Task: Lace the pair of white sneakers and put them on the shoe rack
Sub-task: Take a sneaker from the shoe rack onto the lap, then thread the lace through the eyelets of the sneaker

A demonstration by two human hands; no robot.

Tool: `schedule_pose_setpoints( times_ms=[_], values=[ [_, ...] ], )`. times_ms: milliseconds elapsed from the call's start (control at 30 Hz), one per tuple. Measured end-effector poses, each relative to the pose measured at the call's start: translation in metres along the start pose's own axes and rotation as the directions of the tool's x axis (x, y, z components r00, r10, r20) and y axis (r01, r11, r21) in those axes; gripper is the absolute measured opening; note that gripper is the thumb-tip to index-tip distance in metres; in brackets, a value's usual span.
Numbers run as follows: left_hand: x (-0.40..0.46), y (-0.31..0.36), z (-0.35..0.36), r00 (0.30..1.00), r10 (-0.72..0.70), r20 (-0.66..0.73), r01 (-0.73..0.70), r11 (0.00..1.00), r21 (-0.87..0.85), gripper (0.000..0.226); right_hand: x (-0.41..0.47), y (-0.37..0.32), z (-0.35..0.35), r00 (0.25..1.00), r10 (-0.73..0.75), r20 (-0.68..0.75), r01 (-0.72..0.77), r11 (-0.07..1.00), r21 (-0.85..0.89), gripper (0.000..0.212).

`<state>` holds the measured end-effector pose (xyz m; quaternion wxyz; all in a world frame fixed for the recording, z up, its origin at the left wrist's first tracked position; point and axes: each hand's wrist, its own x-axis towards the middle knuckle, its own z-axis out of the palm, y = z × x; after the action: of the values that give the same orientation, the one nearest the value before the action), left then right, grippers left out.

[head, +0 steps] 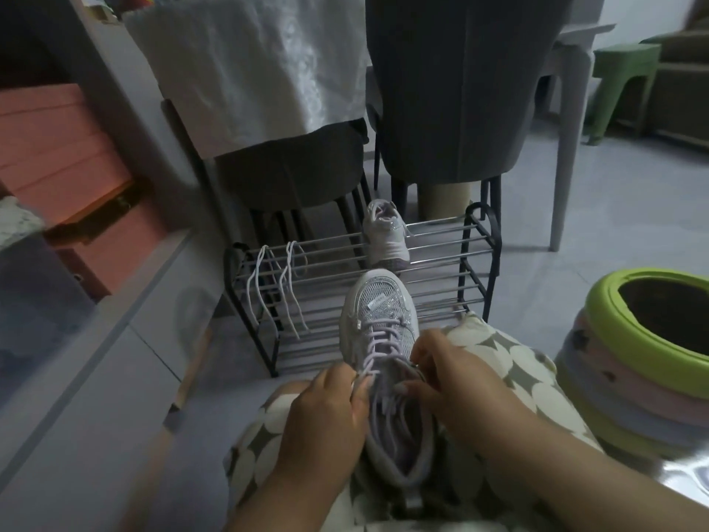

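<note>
Hands: left hand and right hand pinch lace ends on lap sneaker.
Beyond hands: second sneaker on shoe rack.

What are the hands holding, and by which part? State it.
Both work on the sneaker on the lap. The left hand pinches a lace end near the upper eyelets; the right hand grips the collar edge.
</note>
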<state>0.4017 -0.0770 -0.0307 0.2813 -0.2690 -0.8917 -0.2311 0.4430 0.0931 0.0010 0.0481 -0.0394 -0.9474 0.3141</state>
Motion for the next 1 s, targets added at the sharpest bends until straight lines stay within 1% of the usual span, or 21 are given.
schedule_pose_setpoints(
  times_ms=[100, 233, 300, 367, 467, 567, 667, 767, 833, 900, 1000],
  values=[
    [-0.006, 0.000, -0.001, 0.997, -0.043, 0.071, 0.046, 0.998, -0.032, 0.030, 0.002, 0.005, 0.005, 0.999, 0.003, 0.043, -0.004, 1.000, 0.017, 0.033],
    [-0.011, -0.005, -0.004, 0.961, -0.190, 0.200, 0.223, 0.962, -0.156, 0.037, 0.005, 0.004, 0.005, 0.997, -0.001, 0.079, -0.001, 1.000, 0.022, 0.030],
    [-0.013, -0.006, -0.005, 0.950, -0.218, 0.225, 0.263, 0.945, -0.195, 0.037, 0.005, 0.004, 0.003, 0.996, -0.016, 0.091, 0.016, 1.000, -0.004, 0.029],
    [-0.012, -0.004, -0.008, 0.932, -0.250, 0.262, 0.306, 0.931, -0.198, 0.036, 0.006, 0.003, 0.001, 0.993, -0.027, 0.111, 0.031, 0.999, -0.040, 0.028],
    [-0.007, -0.004, -0.009, 0.899, -0.302, 0.317, 0.379, 0.900, -0.215, 0.032, 0.010, 0.004, -0.002, 0.988, -0.012, 0.153, 0.013, 1.000, -0.010, 0.029],
    [-0.005, -0.007, -0.005, 0.885, -0.321, 0.337, 0.406, 0.886, -0.225, 0.032, 0.015, 0.004, -0.002, 0.985, -0.016, 0.174, 0.017, 1.000, -0.006, 0.029],
    [-0.006, -0.007, 0.000, 0.882, -0.316, 0.349, 0.401, 0.893, -0.205, 0.038, 0.016, 0.004, -0.001, 0.981, -0.030, 0.194, 0.041, 0.998, -0.050, 0.029],
    [-0.008, -0.009, 0.002, 0.874, -0.310, 0.374, 0.396, 0.901, -0.178, 0.043, 0.019, 0.006, 0.003, 0.970, -0.031, 0.240, 0.038, 0.999, -0.023, 0.029],
    [-0.010, -0.010, 0.001, 0.873, -0.313, 0.374, 0.400, 0.899, -0.180, 0.042, 0.020, 0.007, 0.005, 0.967, -0.021, 0.252, 0.023, 1.000, -0.004, 0.029],
    [-0.010, -0.011, -0.001, 0.877, -0.319, 0.360, 0.407, 0.890, -0.204, 0.038, 0.019, 0.007, 0.004, 0.973, -0.028, 0.227, 0.028, 1.000, 0.004, 0.029],
    [-0.008, -0.008, -0.003, 0.870, -0.327, 0.370, 0.420, 0.884, -0.206, 0.034, 0.015, 0.003, -0.001, 0.983, -0.072, 0.170, 0.087, 0.993, -0.079, 0.031]
  ],
)
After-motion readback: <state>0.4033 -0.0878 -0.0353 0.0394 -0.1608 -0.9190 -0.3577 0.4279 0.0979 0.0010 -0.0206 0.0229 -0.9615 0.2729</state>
